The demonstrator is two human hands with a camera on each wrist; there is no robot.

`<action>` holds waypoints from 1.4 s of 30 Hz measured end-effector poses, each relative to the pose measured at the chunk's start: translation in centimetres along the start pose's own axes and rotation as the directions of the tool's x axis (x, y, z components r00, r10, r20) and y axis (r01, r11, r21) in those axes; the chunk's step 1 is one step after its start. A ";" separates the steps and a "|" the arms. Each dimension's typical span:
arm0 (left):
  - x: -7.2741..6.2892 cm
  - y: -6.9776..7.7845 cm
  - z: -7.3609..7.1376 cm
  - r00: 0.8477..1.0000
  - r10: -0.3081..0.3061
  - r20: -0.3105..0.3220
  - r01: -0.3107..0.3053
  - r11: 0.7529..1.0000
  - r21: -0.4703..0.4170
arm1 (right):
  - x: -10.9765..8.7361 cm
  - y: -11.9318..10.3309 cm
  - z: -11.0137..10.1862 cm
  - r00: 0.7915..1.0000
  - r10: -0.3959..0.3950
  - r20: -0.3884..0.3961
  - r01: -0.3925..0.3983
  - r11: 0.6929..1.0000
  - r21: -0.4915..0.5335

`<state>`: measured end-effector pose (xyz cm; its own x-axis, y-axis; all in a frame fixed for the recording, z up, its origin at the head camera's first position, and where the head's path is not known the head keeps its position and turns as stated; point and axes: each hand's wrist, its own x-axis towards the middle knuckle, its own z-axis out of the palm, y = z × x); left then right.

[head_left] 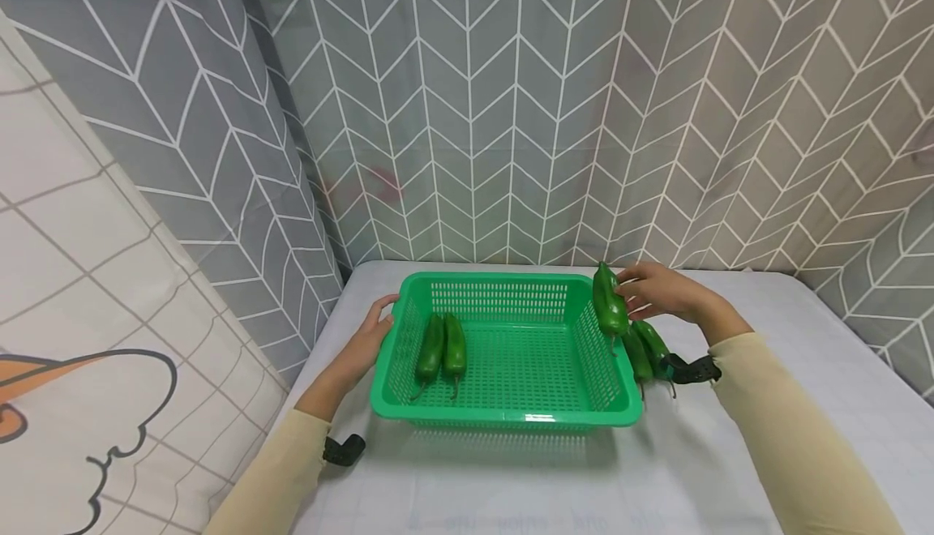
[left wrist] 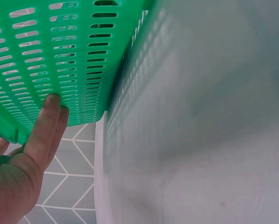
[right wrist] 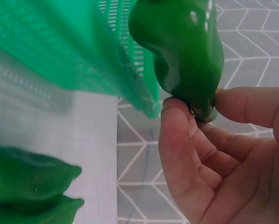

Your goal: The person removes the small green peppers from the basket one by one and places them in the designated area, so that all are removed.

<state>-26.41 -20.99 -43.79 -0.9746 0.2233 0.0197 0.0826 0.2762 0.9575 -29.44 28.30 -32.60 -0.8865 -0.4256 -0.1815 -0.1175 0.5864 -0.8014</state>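
A green plastic basket (head_left: 503, 417) stands on the table, two long green peppers (head_left: 432, 348) lying side by side in its left part. My left hand (head_left: 368, 340) holds the basket's left rim; the left wrist view has two fingers (left wrist: 43, 133) lying along the outer slotted wall. Over the right rim, my right hand (head_left: 660, 292) pinches a green pepper (right wrist: 188, 51) by its narrow end between thumb and fingers. The pepper hangs with its stem end downward. Below that hand, two more green peppers (head_left: 653, 344) rest on the table beside the basket, partly hidden.
A white cloth covers the table (head_left: 759, 421). Grey chevron-patterned curtain (head_left: 467, 113) hangs right behind its far edge. White tile-patterned sheeting (head_left: 146, 300) stands on the left. Each wrist wears a black strap (head_left: 693, 369).
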 end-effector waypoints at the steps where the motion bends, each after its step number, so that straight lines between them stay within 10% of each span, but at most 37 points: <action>1: -0.1 0.0 0.0 1.000 0.000 0.003 0.000 1.000 0.003 | -0.2 0.1 -0.1 1.000 0.004 -0.002 -0.004 1.000 0.002; 42: -0.3 0.5 0.1 1.000 -0.002 0.002 0.002 1.000 0.000 | -5.2 7.5 -2.4 0.976 0.214 -0.049 -0.217 0.974 -0.072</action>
<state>-26.07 -20.84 -43.36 -0.9743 0.2248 0.0172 0.0807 0.2766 0.9576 -26.76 36.57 -36.28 -0.9122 -0.2558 -0.3202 0.0458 0.7129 -0.6998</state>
